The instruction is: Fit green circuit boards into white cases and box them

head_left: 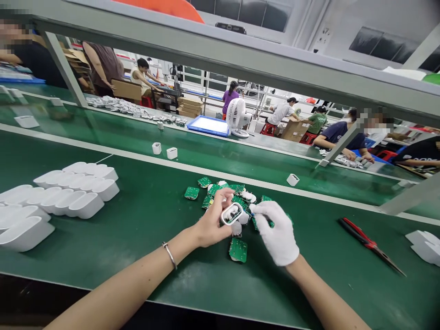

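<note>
Lettering on a dark shirt (421, 156) at the far right is too blurred for me to read. My left hand (212, 224) grips the white casing (231, 214) between thumb and fingers over the circuit boards (238, 250), open end facing me, long axis slanting up rightward. My gloved right hand (279, 233) has its fingertips drawn in just beside it; whether they pinch anything, I can't tell.

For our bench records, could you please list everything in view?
Oval plastic casings: many, white, left and right.
Square circuit boards: pile, green, centre.
Boxy plastic pieces: several, white, mid-distance.
Long pliers: one, red and black, right.
Flat worktop: one, green, beneath.
Shelf frame: one, grey, above.
Plastic tray: one, blue, background.
Electric fan: one, white, background.
People: several, varied clothes, background.
Metal bracelet: one, silver, left wrist.
Left hand: one, bare, holding filled casing.
Right hand: one, white-gloved, beside boards.
</note>
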Available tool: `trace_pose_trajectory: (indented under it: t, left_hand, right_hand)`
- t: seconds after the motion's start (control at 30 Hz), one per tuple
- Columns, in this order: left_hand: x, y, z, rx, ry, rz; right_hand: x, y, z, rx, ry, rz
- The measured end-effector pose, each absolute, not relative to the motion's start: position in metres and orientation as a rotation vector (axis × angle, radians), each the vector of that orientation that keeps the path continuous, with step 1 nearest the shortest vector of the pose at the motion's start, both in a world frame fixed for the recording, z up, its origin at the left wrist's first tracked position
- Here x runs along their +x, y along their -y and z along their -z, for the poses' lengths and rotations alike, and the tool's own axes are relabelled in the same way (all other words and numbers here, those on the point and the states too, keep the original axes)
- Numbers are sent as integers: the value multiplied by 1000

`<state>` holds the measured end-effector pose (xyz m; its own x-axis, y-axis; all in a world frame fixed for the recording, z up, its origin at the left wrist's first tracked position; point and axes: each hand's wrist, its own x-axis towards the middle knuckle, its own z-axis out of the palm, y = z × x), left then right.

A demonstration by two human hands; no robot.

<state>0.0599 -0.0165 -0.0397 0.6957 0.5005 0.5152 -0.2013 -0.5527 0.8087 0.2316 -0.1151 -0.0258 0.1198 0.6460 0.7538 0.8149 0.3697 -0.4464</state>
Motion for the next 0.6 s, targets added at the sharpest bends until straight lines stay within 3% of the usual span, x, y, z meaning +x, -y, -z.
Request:
trace_pose_trajectory:
  t: [0.13,0.4,0.5,0.6]
  left_hand:
    - [59,12,34,1810,-195,-1051]
    - [56,26,27,1980,-287,-775]
    - [41,4,10,2295,-589,-636]
    - [3,-41,-10,2598,-1249,-514]
  right_hand:
    - [218,115,29,-1323,1650,178]
    - [203,109,22,-1252,1935,-150]
    - [228,86,14,-1492,1843,-110]
    - [282,45,5,-2020,1622,43]
